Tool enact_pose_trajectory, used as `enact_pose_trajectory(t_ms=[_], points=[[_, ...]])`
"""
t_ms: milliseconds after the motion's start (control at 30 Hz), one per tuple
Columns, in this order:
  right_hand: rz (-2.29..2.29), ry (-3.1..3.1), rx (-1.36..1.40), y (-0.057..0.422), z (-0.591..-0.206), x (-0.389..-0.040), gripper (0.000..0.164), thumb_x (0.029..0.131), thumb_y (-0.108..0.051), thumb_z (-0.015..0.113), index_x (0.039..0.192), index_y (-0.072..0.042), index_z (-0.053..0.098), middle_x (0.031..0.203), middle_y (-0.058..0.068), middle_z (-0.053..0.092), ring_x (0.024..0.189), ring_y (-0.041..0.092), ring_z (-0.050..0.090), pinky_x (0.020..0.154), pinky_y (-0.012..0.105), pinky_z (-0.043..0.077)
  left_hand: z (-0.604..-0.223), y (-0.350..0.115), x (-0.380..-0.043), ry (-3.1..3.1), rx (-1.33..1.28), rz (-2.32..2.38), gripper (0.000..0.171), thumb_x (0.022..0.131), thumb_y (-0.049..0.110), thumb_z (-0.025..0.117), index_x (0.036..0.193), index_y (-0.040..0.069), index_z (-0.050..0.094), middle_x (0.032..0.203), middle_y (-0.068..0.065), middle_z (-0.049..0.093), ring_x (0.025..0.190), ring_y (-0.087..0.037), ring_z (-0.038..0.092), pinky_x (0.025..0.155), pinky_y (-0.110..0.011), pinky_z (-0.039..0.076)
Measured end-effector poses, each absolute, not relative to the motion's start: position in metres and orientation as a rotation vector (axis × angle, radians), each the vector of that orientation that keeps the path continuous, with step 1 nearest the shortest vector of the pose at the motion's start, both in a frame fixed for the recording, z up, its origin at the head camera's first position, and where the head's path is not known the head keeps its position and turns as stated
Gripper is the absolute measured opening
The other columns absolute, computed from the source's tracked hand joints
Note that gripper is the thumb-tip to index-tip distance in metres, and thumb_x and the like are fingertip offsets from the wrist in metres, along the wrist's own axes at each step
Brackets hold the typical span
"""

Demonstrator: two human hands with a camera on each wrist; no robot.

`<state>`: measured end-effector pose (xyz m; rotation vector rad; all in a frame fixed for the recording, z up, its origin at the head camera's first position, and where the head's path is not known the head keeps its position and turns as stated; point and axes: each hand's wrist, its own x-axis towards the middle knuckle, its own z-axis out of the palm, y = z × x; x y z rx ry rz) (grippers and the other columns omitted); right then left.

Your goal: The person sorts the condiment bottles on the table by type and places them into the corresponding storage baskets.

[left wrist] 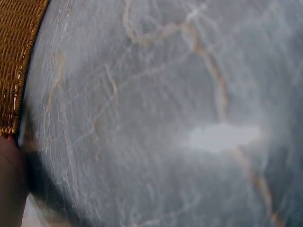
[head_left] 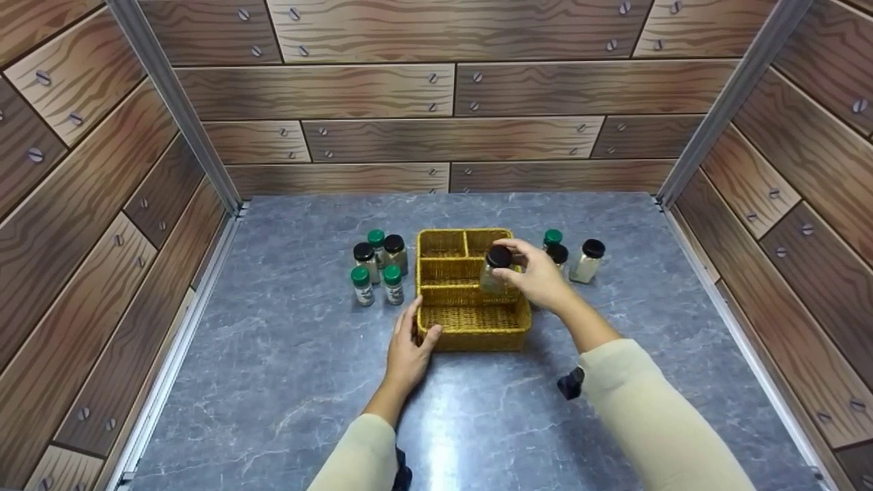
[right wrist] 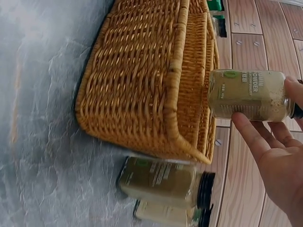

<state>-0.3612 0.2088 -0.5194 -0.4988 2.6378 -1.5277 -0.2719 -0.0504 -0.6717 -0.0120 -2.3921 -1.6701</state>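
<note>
My right hand (head_left: 542, 276) grips a clear spice jar (right wrist: 246, 94) with a black lid, thumb near the lid and fingers along the glass. Its label reads "POWDER", and tan powder fills it. The jar hangs upright above the middle compartments at the right side of a yellow-brown wicker basket (head_left: 470, 341). At the basket's front left corner rests my left hand (head_left: 407, 354), fingers fairly straight along the side and thumb at the front rim. Only part of that hand shows in the left wrist view. The basket has two small back compartments, a middle one and a wide front one.
Left of the basket stand several spice jars, green-lidded (head_left: 363, 286) and black-lidded (head_left: 394, 254). On its right are a pale black-lidded jar (head_left: 588, 261), a green-lidded jar (head_left: 552, 237) and a dark-lidded jar (right wrist: 163, 182). Wood-patterned walls (head_left: 436, 143) enclose the grey marbled table (head_left: 286, 382).
</note>
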Motion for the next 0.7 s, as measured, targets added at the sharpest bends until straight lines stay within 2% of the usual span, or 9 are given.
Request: enact_pose_trajectory(t_ms=[133,300,467,700], points=[[-1.512,2.652,-0.499,0.197,-0.521,-0.365,0.056,0.097,-0.006,0.080,0.149,-0.007,0.061,0.141,0.024,0.068,0.130,0.043,0.069,0.089,0.028,0.063,-0.673,-0.052,-0.272,-2.382,-0.041,-1.681,0.069,0.104,0.033,0.073,0.165,0.022,0.044,0.169,-0.016,0.046,0.153,-0.045,0.049,0.124,-0.065,0.043],[-1.482,2.651,-0.510,0.185,-0.521,-0.369,0.057,0.098,-0.007,0.079,0.151,-0.008,0.060,0.144,0.023,0.068,0.133,0.042,0.068,0.096,0.040,0.063,-0.673,-0.052,-0.272,-2.372,-0.055,-1.696,0.069,0.105,0.033,0.073,0.166,0.020,0.044,0.169,-0.016,0.046,0.150,-0.044,0.052,0.121,-0.060,0.048],[-1.526,2.607,-0.518,0.174,-0.522,-0.373,0.058,0.098,-0.004,0.077,0.152,-0.007,0.059,0.149,0.025,0.064,0.141,0.043,0.063,0.109,0.050,0.060,-0.673,-0.052,-0.272,-2.383,-0.051,-1.689,0.068,0.105,0.027,0.073,0.166,0.019,0.044,0.169,-0.017,0.045,0.152,-0.046,0.050,0.122,-0.063,0.046],[-1.567,2.573,-0.501,0.160,-0.526,-0.380,0.057,0.099,-0.002,0.075,0.153,-0.005,0.058,0.151,0.026,0.062,0.142,0.044,0.062,0.113,0.051,0.058,-0.673,-0.051,-0.273,-2.393,-0.036,-1.645,0.068,0.104,0.025,0.073,0.165,0.019,0.045,0.169,-0.018,0.046,0.152,-0.048,0.049,0.122,-0.070,0.041]])
